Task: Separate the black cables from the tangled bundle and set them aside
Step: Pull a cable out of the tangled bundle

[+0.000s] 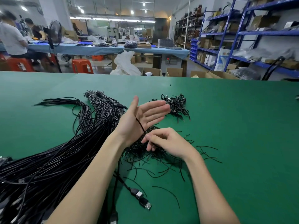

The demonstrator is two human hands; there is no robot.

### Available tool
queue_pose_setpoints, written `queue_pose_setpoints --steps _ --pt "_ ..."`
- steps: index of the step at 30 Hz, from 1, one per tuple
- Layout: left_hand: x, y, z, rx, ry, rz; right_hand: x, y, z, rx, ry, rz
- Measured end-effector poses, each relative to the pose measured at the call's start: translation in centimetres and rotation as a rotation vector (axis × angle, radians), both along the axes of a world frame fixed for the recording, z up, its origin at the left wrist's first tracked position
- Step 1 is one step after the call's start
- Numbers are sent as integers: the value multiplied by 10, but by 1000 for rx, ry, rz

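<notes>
- Head view: green bench (226, 126); behind it a workshop with blue shelving (242, 33), orange stools (82, 65), cardboard boxes, and a long blue-covered table with seated people at far left.
- Black cable bundle (53, 159) lies on the bench's left, long axis running from near-left diagonally toward far-centre; far ends fan out.
- Short black strands (153, 156) piled under the hands; USB plugs (142, 199) near centre.
- Left hand (145, 115): palm up, fingers straight; one thin cable (140, 124) crosses the palm.
- Right hand (165, 139): fingers pinch that cable's lower end.

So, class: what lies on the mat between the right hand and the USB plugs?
Head view: loose short black ties on the mat, between right hand and USB plugs.
</notes>
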State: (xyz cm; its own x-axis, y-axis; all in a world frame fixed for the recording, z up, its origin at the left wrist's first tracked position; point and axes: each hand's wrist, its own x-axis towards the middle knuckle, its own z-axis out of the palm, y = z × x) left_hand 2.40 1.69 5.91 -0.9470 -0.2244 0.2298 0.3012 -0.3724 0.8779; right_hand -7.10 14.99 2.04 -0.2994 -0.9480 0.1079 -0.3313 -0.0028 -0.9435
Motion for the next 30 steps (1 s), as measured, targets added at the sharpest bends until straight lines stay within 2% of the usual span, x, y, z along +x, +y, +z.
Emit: queue_pose_setpoints --steps 4,8,11,13,16,19,21,23,25,28,30 --pt "5 -2 7 -12 40 -95 -8 2 -1 32 39 18" --pt "8 -3 10 -114 10 -179 -13 -4 2 123 241 -90" --pt "15 -8 12 -282 -103 -334 -25 -14 20 223 388 -81" --pt "17 -9 10 -449 -247 -396 -36 -23 44 332 607 -76" --pt "12 -6 1 -653 -472 -311 -42 -40 88 395 800 -60" --pt "10 -6 -2 -702 -550 -162 -34 -53 120 398 938 -55" --pt "12 -9 -2 -762 -566 -86 -28 -54 136 315 949 -105" --pt "14 -12 -7 -967 -609 1 -22 -51 149 209 860 -153" --pt "16 -15 -11 -1027 -594 91 -15 -46 157 157 761 -123" --pt "20 -19 -9 -868 -458 134 -11 -36 146 116 667 -47" --pt "25 -20 -9 -684 -343 136 -18 -24 128 112 523 -25"
